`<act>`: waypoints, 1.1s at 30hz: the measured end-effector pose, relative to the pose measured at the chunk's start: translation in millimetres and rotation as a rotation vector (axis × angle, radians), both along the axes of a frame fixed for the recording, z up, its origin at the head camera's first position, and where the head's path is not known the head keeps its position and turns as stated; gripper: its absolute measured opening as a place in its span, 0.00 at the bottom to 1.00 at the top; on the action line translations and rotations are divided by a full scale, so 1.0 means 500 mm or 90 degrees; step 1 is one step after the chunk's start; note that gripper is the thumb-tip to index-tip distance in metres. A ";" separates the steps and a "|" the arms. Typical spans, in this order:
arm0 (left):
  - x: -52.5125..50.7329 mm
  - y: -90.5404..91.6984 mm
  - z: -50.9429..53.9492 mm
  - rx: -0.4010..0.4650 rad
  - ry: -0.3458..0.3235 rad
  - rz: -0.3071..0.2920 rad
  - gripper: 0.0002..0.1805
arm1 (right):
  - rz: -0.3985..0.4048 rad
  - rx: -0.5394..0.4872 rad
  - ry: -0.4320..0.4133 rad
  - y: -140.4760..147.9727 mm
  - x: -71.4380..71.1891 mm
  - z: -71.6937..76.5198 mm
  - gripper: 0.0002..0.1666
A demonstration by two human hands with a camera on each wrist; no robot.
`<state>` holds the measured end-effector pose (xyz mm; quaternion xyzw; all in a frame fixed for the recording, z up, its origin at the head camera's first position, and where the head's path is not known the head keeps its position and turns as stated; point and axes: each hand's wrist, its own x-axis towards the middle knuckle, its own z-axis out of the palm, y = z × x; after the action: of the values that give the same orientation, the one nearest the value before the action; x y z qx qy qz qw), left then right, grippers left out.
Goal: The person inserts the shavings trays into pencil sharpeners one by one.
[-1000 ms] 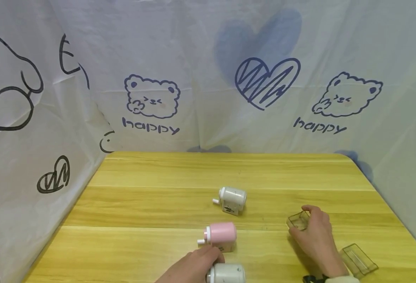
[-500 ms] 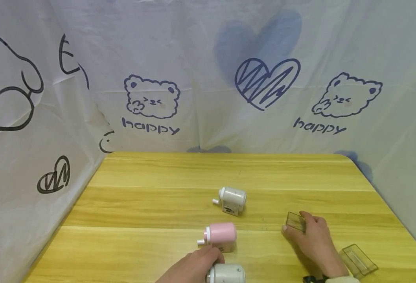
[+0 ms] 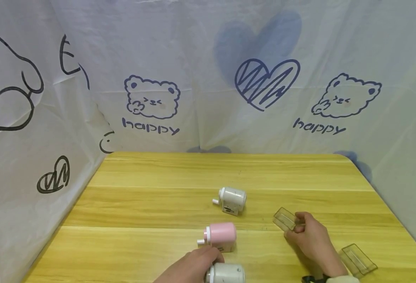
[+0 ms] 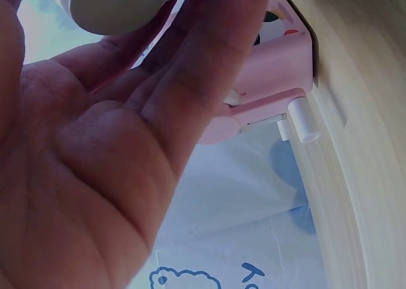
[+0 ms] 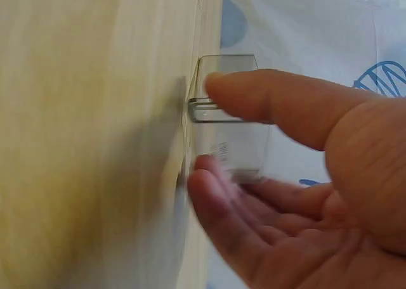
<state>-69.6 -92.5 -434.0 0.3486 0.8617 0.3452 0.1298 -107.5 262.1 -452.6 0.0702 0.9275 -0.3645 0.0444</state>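
Observation:
At the table's near edge my left hand [image 3: 194,265] grips a white crank pencil sharpener [image 3: 227,272], whose lower part is cut off by the frame. Its rounded body [image 4: 114,7] shows above the palm in the left wrist view. Just beyond those fingers stands a pink pencil sharpener [image 3: 222,234] with a white crank. My right hand [image 3: 312,237] holds a clear plastic drawer [image 3: 284,218] by its near right end, low over the table. In the right wrist view, the thumb lies across the clear drawer [image 5: 231,140], with the other fingers on its opposite side.
Another white pencil sharpener [image 3: 233,200] stands farther back at the middle. A second clear plastic drawer [image 3: 358,259] lies right of my right forearm. White cloth [image 3: 201,78] with drawings hangs behind and beside the wooden table [image 3: 140,208].
The clear drawer in my right hand has turned and come out to the left of the fingers. My right fingers have shifted on it. The left hand stays on the white sharpener.

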 end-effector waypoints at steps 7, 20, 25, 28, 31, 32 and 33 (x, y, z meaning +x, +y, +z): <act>0.000 0.003 0.003 0.000 -0.023 0.015 0.24 | 0.112 -0.084 0.040 -0.013 0.008 0.001 0.35; 0.000 0.007 0.004 0.015 -0.080 0.006 0.26 | 0.299 -0.266 -0.059 -0.035 0.018 0.012 0.35; -0.001 0.008 0.004 0.020 -0.090 0.005 0.26 | 0.354 -0.314 -0.095 -0.036 0.023 0.003 0.34; 0.000 0.009 0.003 0.027 -0.097 0.007 0.26 | 0.381 -0.321 -0.109 -0.036 0.026 -0.003 0.32; 0.001 0.009 0.002 0.028 -0.107 0.012 0.27 | 0.402 -0.338 -0.132 -0.036 0.029 -0.006 0.31; 0.001 0.009 0.001 0.027 -0.109 0.013 0.27 | 0.408 -0.346 -0.141 -0.036 0.029 -0.007 0.31; 0.001 0.009 0.001 0.027 -0.110 0.014 0.27 | 0.414 -0.356 -0.150 -0.036 0.030 -0.007 0.30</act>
<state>-68.9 -87.9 -433.5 0.3111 0.8435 0.3934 0.1922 -92.4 243.9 -456.2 -0.1989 0.7558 -0.5577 0.2797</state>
